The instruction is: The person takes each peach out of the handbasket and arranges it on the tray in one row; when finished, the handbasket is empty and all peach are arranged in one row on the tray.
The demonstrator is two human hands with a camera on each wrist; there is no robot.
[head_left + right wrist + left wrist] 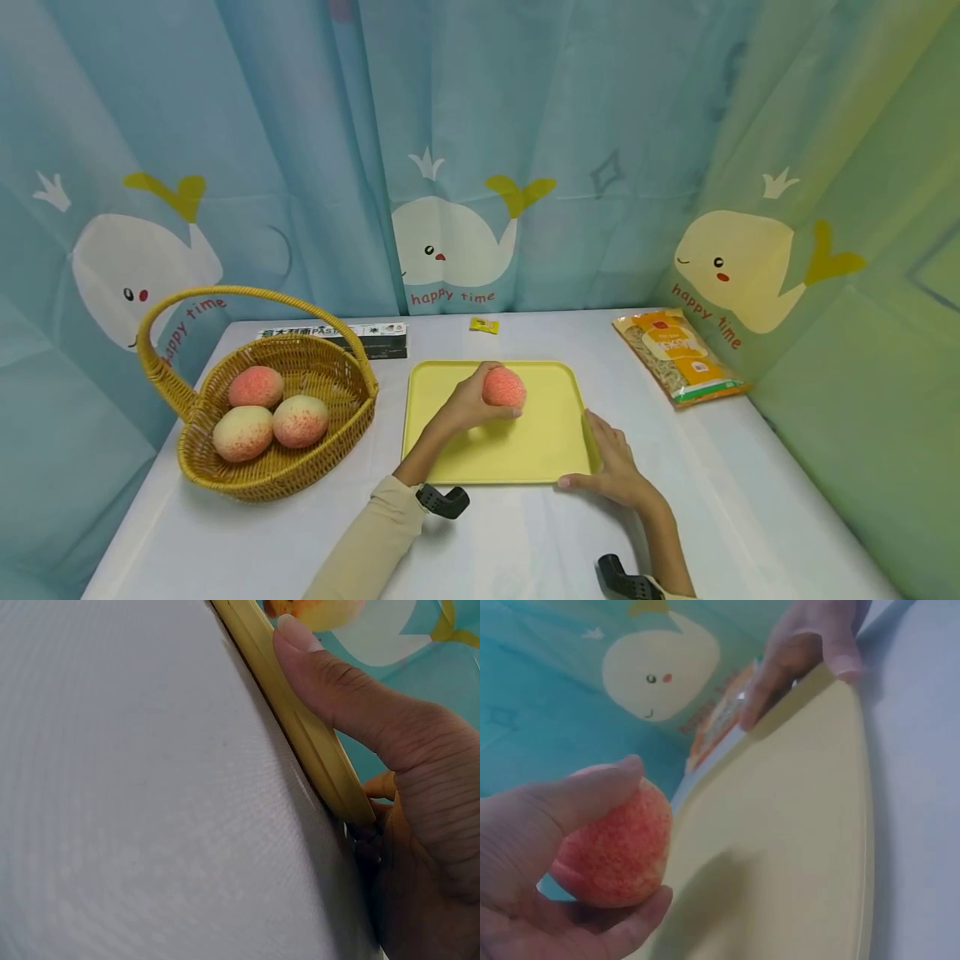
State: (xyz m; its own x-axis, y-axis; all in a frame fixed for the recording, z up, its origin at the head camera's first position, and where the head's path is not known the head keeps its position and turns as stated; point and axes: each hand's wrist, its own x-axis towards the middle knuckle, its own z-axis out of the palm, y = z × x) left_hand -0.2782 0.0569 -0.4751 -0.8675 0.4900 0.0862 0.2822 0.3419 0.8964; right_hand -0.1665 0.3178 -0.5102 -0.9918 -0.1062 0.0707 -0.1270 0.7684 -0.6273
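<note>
My left hand point(474, 403) holds a pink-red peach point(504, 389) between thumb and fingers, over the yellow tray point(555, 458). In the left wrist view the peach point(619, 847) looks raised off the tray, whose surface carries a shadow. At the tray's near right corner, my right hand point(617, 465) grips the rim, with the thumb at the front edge and the fingers along the right side. The right wrist view shows that thumb against the tray's rim point(300, 735); the fingertips are partly hidden there.
A wicker basket point(352, 429) with a tall handle stands at left, holding several peaches point(243, 433). Behind it lies a pasta box point(386, 340). A small yellow packet point(484, 325) lies beyond the tray, and an orange food bag point(678, 357) at the back right.
</note>
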